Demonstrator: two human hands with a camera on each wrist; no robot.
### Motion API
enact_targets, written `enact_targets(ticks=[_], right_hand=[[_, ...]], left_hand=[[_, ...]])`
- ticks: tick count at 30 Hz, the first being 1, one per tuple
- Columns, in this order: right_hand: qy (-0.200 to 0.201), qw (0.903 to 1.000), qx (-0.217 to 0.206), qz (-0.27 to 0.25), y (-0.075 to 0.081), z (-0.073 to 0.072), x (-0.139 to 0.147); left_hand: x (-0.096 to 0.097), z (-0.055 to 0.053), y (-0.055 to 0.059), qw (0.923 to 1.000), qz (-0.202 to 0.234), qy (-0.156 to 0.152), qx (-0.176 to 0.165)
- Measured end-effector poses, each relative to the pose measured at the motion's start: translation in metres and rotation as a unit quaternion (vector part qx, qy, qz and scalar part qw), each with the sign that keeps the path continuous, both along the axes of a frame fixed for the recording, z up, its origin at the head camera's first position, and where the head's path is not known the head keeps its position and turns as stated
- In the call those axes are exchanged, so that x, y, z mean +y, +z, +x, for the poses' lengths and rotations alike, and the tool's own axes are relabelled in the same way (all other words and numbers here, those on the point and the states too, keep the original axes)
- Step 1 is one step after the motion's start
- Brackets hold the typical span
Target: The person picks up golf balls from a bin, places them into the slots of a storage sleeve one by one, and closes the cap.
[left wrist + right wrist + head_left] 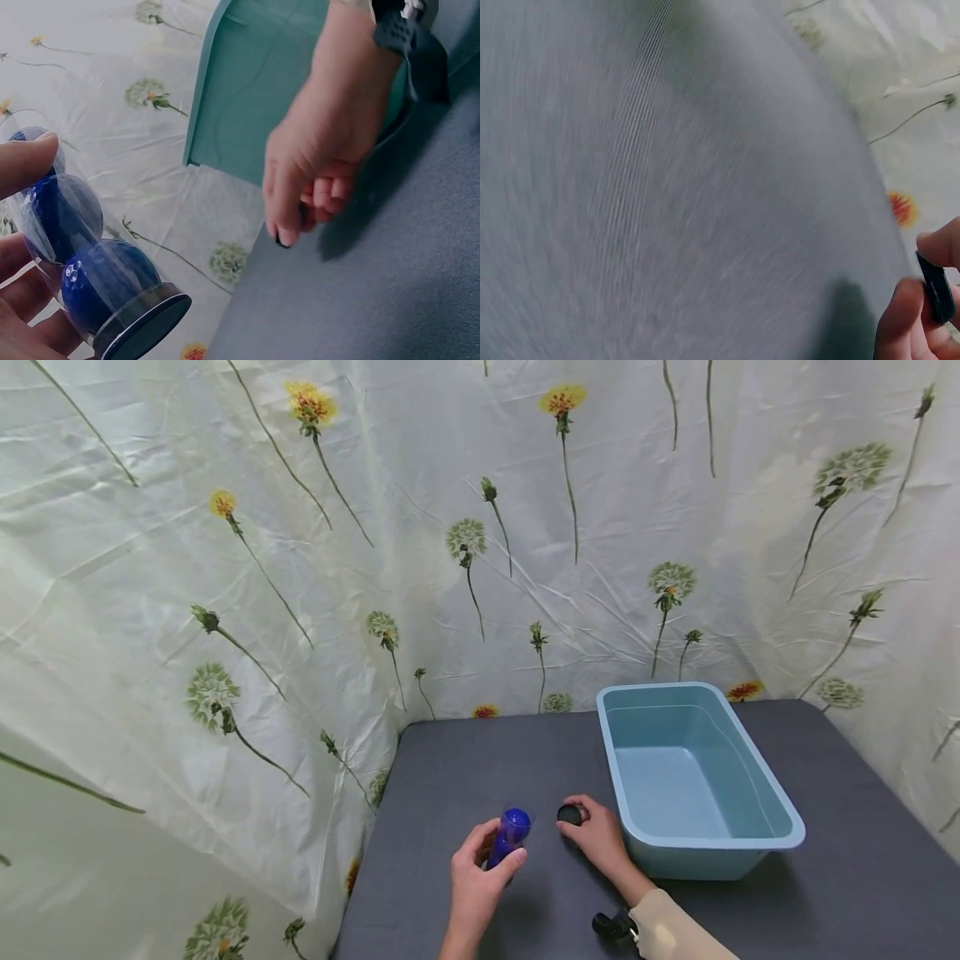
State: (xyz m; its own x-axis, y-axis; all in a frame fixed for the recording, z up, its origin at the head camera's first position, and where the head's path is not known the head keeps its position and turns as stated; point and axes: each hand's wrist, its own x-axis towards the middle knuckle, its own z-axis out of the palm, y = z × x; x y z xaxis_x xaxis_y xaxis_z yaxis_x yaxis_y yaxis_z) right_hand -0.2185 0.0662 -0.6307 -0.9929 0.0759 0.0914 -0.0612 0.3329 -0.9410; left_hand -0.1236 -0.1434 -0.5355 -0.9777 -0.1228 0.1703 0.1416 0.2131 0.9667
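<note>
My left hand (474, 883) grips a clear tube (512, 835) that holds dimpled blue balls (109, 281) stacked in a row. The tube leans at a tilt above the table, and in the left wrist view a dark base (150, 324) closes its lower end. Apart from the tube, to its right, my right hand (602, 842) pinches a round black cap (569, 814) between thumb and fingers. Seen edge-on in the right wrist view, the cap (936, 289) is a short dark disc. The tube's upper end appears uncapped.
A light blue plastic basin (705, 843) stands on the dark grey table (465, 760), just right of my right hand. Behind the table hangs a white curtain (435, 593) with dandelion prints. A black wrist strap (613, 927) is on the right wrist.
</note>
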Motion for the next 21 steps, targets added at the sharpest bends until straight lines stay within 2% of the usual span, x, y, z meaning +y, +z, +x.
enact_targets(ticks=[4,11,16,21], right_hand=[[0.035,0.9953,-0.025,-0.086,0.014,0.010,-0.001],[0.149,0.9794,-0.045,-0.129,0.056,0.030,0.000],[0.211,0.9697,-0.038,-0.117,0.087,0.041,0.004],[0.239,0.9671,-0.013,-0.085,0.109,0.047,0.007]], left_hand=[[0.001,0.000,0.000,0.9999,-0.009,-0.002,-0.007],[0.001,0.001,-0.001,0.9995,-0.027,0.010,-0.016],[0.002,0.001,-0.002,0.9990,-0.043,0.008,-0.012],[0.004,0.001,-0.004,0.9986,-0.052,-0.009,0.008]])
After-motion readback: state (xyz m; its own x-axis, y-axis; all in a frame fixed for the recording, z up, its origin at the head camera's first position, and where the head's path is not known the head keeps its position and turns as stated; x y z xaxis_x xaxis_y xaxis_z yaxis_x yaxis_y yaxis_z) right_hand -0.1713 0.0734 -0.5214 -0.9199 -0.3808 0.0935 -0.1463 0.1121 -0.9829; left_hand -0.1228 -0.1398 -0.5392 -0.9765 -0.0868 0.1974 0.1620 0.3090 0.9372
